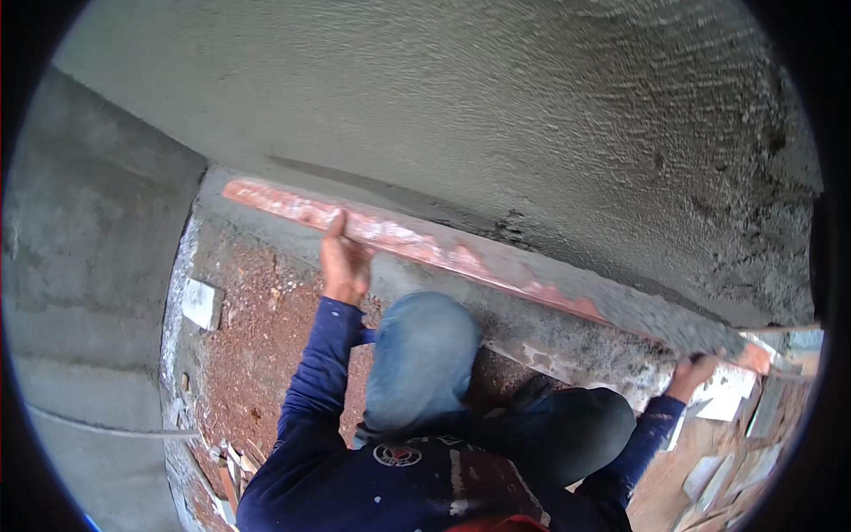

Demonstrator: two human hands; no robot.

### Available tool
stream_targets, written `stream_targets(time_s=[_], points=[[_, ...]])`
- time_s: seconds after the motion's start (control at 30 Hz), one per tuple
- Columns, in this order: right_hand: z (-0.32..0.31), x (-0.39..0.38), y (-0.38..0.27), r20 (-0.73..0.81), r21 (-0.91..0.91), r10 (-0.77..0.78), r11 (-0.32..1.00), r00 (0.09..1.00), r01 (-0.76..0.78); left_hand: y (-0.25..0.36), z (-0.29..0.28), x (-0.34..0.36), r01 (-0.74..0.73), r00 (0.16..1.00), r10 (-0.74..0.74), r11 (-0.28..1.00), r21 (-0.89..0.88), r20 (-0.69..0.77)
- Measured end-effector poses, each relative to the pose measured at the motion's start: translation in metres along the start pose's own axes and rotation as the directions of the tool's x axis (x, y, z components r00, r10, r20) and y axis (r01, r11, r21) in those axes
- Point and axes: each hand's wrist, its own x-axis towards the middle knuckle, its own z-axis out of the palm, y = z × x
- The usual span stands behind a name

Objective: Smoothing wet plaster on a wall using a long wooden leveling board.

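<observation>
Gripping the long red straightedge at both ends, my left hand and right hand press it against the wet grey plaster wall. I see pale tile scraps lying on the red rubble floor.

Your view is lit by soft, even daylight, without glare or hard shadows. A black fisheye ring frames it, and the wall bends toward that rim. Detail is slightly soft and hazy throughout; the corners at right darken.

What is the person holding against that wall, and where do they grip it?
A long red straightedge, smeared with plaster. The left hand holds it left of the middle; the right hand grips near its right end.
</observation>
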Motion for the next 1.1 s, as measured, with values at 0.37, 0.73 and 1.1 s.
stream_targets(time_s=[0.37,0.73,1.1], points=[[0.028,-0.037,0.083,-0.109,0.252,0.027,0.968,0.994,0.001,-0.034,-0.061,0.108,-0.05,0.998,0.05,0.999,0.015,-0.029],[0.032,-0.041,0.085,-0.158,0.186,0.082,0.981,0.984,-0.052,-0.012,-0.014,0.089,-0.098,0.995,0.098,0.986,-0.136,-0.009],[0.028,-0.027,0.035,-0.063,0.191,-0.031,0.981,0.998,0.043,-0.007,0.008,0.079,-0.114,0.984,0.147,0.953,-0.279,0.098]])
